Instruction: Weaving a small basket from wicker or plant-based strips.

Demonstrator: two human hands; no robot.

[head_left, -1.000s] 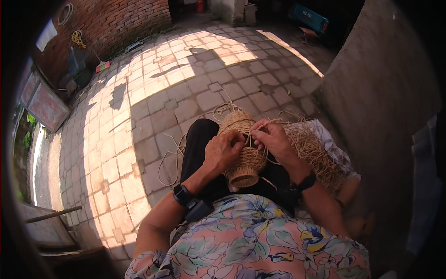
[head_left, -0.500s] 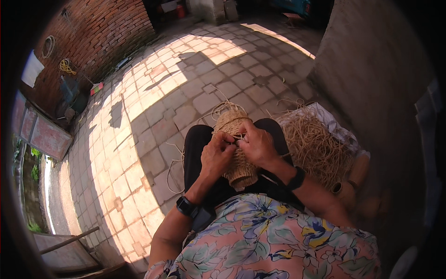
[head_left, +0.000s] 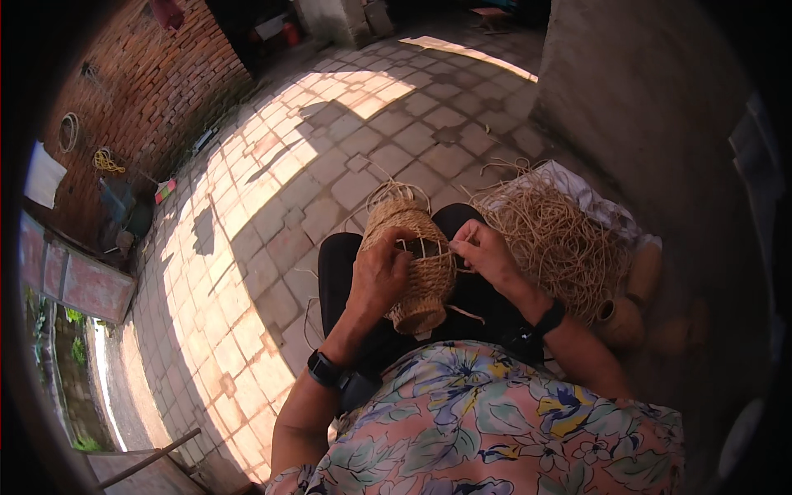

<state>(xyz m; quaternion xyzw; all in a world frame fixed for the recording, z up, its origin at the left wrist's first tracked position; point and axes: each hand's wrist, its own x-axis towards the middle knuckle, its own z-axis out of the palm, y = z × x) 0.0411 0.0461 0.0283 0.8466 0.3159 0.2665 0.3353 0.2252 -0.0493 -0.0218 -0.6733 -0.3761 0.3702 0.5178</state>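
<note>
A woven straw vessel (head_left: 429,280) is held across the lap (head_left: 491,307), its side gripped by the left hand (head_left: 381,268). A strand (head_left: 473,234) is pinched in the right hand (head_left: 488,256), just beside it. Tangled cord (head_left: 554,239) is heaped by a white sack (head_left: 577,183); whether any is contained inside cannot be told. The contents of a brown jar (head_left: 624,328) are hidden by shadow.

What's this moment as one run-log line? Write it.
left hand: on basket | right hand: pinching cord | cord heap: right of basket
</note>
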